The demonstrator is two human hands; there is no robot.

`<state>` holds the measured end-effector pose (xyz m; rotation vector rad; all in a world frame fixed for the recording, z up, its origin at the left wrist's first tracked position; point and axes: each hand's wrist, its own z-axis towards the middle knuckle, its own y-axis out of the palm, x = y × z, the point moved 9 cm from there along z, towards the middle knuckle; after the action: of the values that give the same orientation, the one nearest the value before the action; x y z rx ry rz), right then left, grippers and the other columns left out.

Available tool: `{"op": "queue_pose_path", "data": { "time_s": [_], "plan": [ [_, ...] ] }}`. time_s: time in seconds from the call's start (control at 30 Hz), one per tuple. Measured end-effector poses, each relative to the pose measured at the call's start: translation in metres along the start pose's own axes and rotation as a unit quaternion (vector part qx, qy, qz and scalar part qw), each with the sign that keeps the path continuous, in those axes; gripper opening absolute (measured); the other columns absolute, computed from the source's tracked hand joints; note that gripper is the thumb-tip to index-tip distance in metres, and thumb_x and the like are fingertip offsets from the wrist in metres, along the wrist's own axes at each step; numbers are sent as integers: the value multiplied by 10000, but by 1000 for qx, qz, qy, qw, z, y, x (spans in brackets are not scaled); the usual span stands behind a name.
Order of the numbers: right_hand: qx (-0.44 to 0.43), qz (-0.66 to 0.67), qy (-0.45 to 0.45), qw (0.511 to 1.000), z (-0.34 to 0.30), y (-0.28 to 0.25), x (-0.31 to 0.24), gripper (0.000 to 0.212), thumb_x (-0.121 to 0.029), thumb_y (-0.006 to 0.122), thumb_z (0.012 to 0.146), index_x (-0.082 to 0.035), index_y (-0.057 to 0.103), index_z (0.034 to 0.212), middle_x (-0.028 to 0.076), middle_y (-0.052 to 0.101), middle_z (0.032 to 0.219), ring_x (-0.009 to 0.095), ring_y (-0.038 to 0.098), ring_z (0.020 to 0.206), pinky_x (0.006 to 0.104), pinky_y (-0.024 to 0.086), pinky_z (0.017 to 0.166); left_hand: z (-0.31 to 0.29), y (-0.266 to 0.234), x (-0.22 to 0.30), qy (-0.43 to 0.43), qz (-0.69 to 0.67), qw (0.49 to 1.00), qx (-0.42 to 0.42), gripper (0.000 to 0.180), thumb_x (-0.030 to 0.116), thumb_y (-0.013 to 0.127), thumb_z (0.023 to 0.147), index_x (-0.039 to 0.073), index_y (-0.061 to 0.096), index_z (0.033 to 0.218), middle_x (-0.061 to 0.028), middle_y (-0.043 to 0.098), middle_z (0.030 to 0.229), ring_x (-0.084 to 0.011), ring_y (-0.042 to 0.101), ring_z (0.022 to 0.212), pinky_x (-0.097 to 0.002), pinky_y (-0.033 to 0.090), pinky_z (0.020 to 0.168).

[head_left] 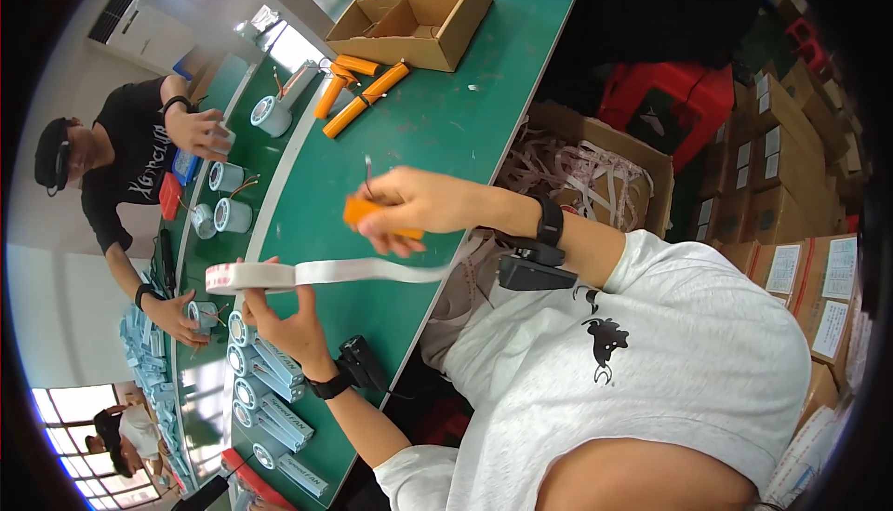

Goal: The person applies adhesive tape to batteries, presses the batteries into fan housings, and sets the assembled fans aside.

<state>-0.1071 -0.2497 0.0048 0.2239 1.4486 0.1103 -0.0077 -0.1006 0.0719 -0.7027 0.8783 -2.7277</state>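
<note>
A roll of white tape [251, 277] with red marks on its side is held in my left hand [290, 325], fingers and thumb curled around its lower side. From the roll a white strip [367, 270] stretches right, below my other hand. My right hand [405, 209] grips an orange battery pack [363, 211], a short cylinder with a thin wire sticking up. Whether the strip's far end touches my right hand, I cannot tell. Farther up the bench lie several orange battery packs [367, 100]. Close to my left hand are several light-blue cylinders [270, 362].
A divided cardboard box [456, 41] with orange packs stands on the green bench [321, 190]. Beside the bench, another carton [660, 176] holds crumpled strips. Across the bench, a co-worker's hands [197, 132] handle white-and-blue cylinders [233, 215]. A red stool [688, 92] and stacked cartons [781, 139] are at right.
</note>
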Motion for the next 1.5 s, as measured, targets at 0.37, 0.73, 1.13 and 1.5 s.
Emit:
{"op": "queue_pose_path", "data": {
  "time_s": [0.37, 0.73, 1.13, 1.5],
  "plan": [
    [123, -185, -144, 964, 58, 43, -42, 310, -159, 529, 845, 100, 502, 1013, 173, 604, 857, 165, 567, 778, 301, 446, 699, -11, 18, 11, 49, 82, 995, -2, 547, 150, 711, 678, -11, 493, 1153, -142, 612, 937, -257, 437, 928, -333, 361, 828],
    [242, 256, -239, 905, 82, 10, -23, 165, -112, 510, 842, 49, 530, 875, 107, 603, 777, 140, 587, 707, 269, 470, 605, -8, 22, 8, 54, 102, 993, -26, 349, 177, 695, 661, -17, 539, 907, -129, 531, 741, -267, 456, 686, -338, 300, 750],
    [66, 322, -364, 872, 40, -50, -129, 406, -180, 529, 877, 22, 373, 1194, 169, 516, 1127, 293, 512, 1049, 292, 423, 897, -18, 76, 6, 97, 3, 965, -245, 178, 164, 623, 711, 23, 532, 771, -118, 573, 877, -291, 518, 836, -377, 352, 781],
    [-137, 48, -324, 935, 35, -13, -72, 409, -39, 663, 706, -4, 554, 1099, 195, 537, 1138, 200, 583, 890, 289, 461, 833, -2, -29, -179, -110, 201, 906, -355, 678, 177, 750, 515, 146, 527, 1154, -207, 493, 1146, -337, 469, 1036, -379, 417, 831]
  ]
}}
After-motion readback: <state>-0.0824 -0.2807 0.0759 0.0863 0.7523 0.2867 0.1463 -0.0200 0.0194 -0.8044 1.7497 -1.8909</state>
